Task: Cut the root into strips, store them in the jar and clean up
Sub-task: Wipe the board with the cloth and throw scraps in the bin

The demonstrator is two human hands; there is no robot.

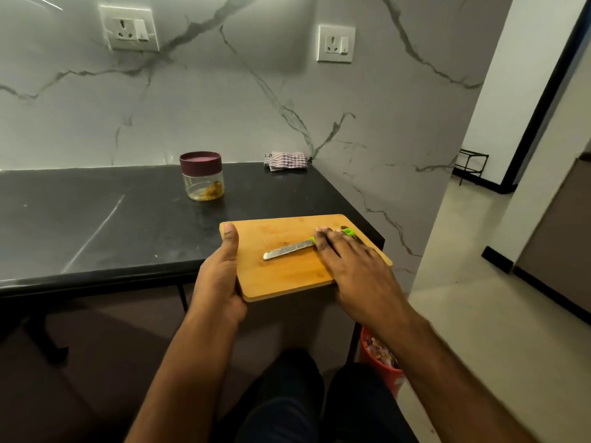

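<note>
A person's left hand [224, 276] grips the near-left edge of a rectangular light wooden cutting board [287, 273], thumb flat on top and fingers curled underneath. The board sticks out past the near edge of a black stone countertop [96, 219], at its right corner. The right hand [348, 260] lies with fairly straight fingers pressed on the green handle of a small steel-bladed knife [289, 249], which rests flat on the board, blade pointing left. Farther back on the countertop stands a clear round jar with a maroon lid [201, 175], closed, yellowish-brown pieces at its bottom. A folded checked cloth [286, 161] sits at the far right by the marble wall. A red bin [382, 359] stands on the floor below.
</note>
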